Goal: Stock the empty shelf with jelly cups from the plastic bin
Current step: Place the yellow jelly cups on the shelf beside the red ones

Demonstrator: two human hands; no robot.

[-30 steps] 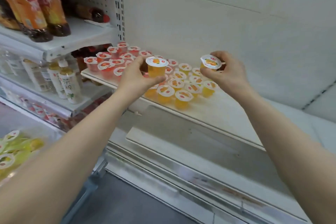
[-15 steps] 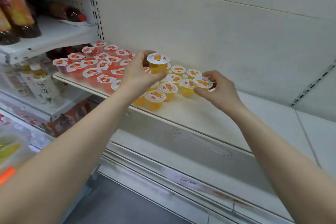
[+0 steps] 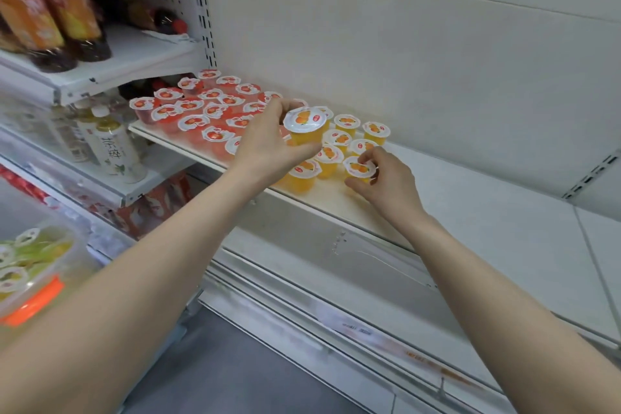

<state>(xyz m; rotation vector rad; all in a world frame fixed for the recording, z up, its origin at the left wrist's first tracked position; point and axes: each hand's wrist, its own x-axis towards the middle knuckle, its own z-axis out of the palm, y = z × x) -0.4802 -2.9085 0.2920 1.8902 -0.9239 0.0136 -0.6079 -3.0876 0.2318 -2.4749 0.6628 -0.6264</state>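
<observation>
Left hand (image 3: 268, 148) held an orange cup (image 3: 305, 126) lifted above the shelf (image 3: 336, 200), fingers closed round its wall, lid up. Right hand (image 3: 386, 178) had a second orange cup (image 3: 359, 169) low at the right end of the orange block, near the shelf's front edge; fingers closed on its rim and side. Base contact with the shelf could not be confirmed, as the hand hid it. Red cups (image 3: 201, 111) filled the left end of the shelf, orange cups (image 3: 339, 141) sat beside them toward the middle; the right half of the shelf was bare. Bin (image 3: 37, 276) sat low at left, green cups (image 3: 23, 255) inside. Step in hand, as judged: seat the right cup, then place the left one. To do it well: set the right cup flat, just beside its neighbour in the front row, and release upward so the fingers do not drag adjacent lids. Left cup should go to the next free spot rightward, kept level, lowered straight down to avoid tipping the packed cups below it.
</observation>
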